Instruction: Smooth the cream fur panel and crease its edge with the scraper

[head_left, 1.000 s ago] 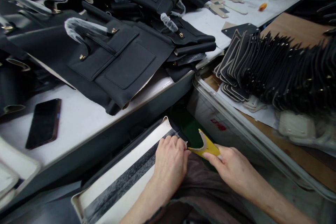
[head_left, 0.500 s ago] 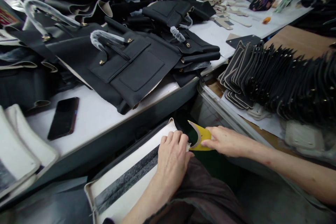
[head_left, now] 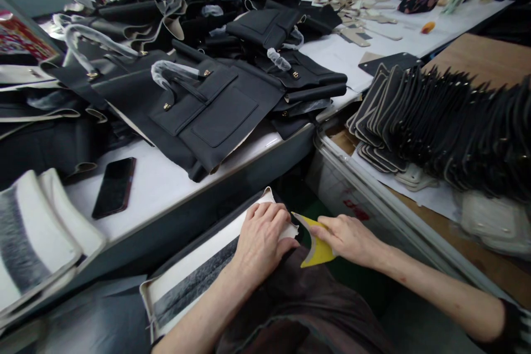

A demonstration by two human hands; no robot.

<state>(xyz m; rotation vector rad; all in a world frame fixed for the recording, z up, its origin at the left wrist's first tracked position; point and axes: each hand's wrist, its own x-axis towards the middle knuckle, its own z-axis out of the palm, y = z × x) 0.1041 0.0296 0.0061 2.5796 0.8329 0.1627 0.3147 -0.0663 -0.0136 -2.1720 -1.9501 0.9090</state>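
A long white panel with a dark grey band (head_left: 199,254) lies slantwise over my lap, its edges raised. Over its far right end my left hand (head_left: 263,235) is closed, fingers curled on top and the thumb at the near edge. Just right of that end, my right hand (head_left: 346,238) pinches a flat yellow piece (head_left: 318,250) with a hollow, curved grey edge facing the panel. A small gap separates the yellow piece from the panel's end. What the panel rests on is partly hidden.
Black handbags (head_left: 226,105) with plastic-wrapped handles cover much of the white table (head_left: 153,188). A phone (head_left: 114,187) lies near its edge, beside curved white panels (head_left: 45,227). On the right, many black flaps (head_left: 440,121) stand in a row behind a metal rail (head_left: 385,193).
The yellow piece has turned and dropped a little, its hollow edge now tilted. My right hand has shifted slightly with it; my left hand stays on the panel's end. The view has swung left.
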